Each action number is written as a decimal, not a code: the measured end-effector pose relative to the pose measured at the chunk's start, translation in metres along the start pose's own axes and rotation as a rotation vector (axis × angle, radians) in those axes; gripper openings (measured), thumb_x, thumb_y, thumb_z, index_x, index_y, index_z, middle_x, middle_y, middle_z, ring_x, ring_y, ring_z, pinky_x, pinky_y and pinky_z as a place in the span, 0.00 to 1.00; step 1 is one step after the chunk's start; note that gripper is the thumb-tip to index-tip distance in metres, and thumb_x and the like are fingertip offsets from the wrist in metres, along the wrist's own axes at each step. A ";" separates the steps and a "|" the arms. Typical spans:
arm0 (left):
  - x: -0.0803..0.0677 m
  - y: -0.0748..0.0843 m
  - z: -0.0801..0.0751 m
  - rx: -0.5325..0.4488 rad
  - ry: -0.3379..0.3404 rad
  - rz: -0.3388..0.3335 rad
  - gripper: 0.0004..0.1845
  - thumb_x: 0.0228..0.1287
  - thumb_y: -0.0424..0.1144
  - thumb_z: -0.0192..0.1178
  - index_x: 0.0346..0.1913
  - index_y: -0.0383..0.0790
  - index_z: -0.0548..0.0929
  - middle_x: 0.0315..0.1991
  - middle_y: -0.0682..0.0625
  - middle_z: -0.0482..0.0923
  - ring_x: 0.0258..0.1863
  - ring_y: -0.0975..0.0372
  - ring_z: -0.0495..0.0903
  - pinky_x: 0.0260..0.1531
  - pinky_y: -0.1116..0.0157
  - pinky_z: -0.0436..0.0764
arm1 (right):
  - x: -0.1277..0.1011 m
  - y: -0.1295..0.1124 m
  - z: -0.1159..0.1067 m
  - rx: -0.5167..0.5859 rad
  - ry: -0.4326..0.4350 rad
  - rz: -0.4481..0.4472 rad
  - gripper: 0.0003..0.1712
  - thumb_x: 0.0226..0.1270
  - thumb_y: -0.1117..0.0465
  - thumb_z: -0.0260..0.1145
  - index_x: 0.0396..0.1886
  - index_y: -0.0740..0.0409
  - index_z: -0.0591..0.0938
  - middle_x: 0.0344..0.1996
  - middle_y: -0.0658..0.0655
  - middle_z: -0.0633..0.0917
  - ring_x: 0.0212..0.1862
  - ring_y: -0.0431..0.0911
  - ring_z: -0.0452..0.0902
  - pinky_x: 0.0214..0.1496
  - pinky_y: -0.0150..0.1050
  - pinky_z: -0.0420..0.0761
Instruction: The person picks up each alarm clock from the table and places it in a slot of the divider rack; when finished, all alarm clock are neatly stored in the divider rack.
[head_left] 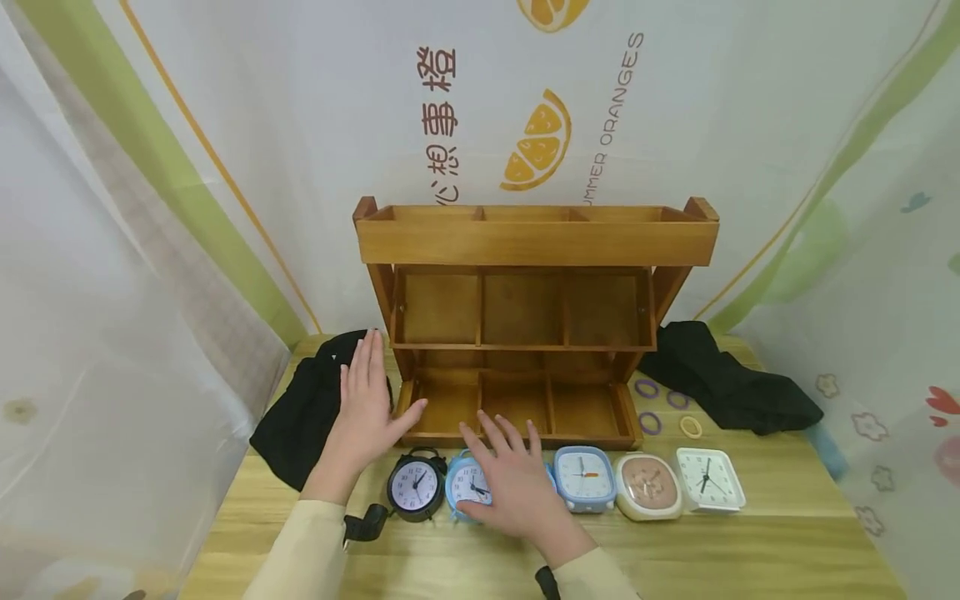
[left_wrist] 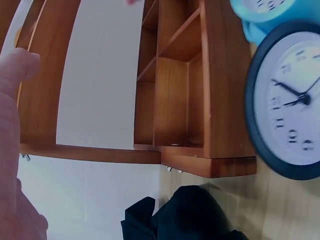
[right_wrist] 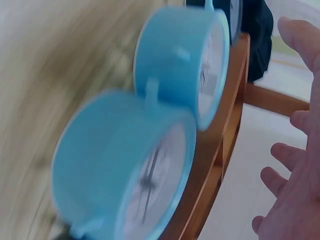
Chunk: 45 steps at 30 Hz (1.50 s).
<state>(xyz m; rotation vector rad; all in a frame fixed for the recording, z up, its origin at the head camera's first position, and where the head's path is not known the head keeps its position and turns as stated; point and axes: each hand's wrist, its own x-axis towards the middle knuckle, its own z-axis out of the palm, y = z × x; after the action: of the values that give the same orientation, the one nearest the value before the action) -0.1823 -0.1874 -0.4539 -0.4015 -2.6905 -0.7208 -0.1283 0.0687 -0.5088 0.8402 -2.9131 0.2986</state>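
Observation:
My left hand (head_left: 363, 417) hovers in front of the wooden shelf's left side, fingers straight and thumb spread, holding nothing. The black round alarm clock (head_left: 416, 487) stands just below and right of it. My right hand (head_left: 513, 487) is spread over the row, holding nothing. It partly covers a light-blue round alarm clock (head_left: 460, 483); a second light-blue round clock (right_wrist: 125, 170) is mostly hidden behind it in the head view. Further right are a blue square clock (head_left: 585, 479), a cream clock with a brownish face (head_left: 648, 487) and a white square clock (head_left: 709, 480).
The three-tier wooden shelf (head_left: 536, 244), divided into compartments, stands behind the clocks. Black cloth (head_left: 300, 417) lies at its left and another black cloth (head_left: 731, 383) at its right. Purple rings (head_left: 649, 423) and a yellow ring (head_left: 691, 427) lie beside the shelf. Printed curtains surround the table.

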 end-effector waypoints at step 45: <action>0.060 -0.027 -0.009 -0.022 0.049 -0.051 0.63 0.67 0.59 0.69 0.85 0.48 0.31 0.82 0.39 0.52 0.74 0.35 0.54 0.69 0.31 0.56 | 0.029 -0.070 0.060 0.131 -0.005 -0.015 0.55 0.44 0.27 0.80 0.74 0.39 0.75 0.65 0.43 0.77 0.61 0.44 0.72 0.56 0.47 0.68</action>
<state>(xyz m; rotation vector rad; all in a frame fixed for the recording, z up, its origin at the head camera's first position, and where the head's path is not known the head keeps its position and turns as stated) -0.2436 -0.2034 -0.4358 -0.3178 -2.6574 -0.7646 -0.1175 -0.0174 -0.5517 0.8805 -2.9164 0.4917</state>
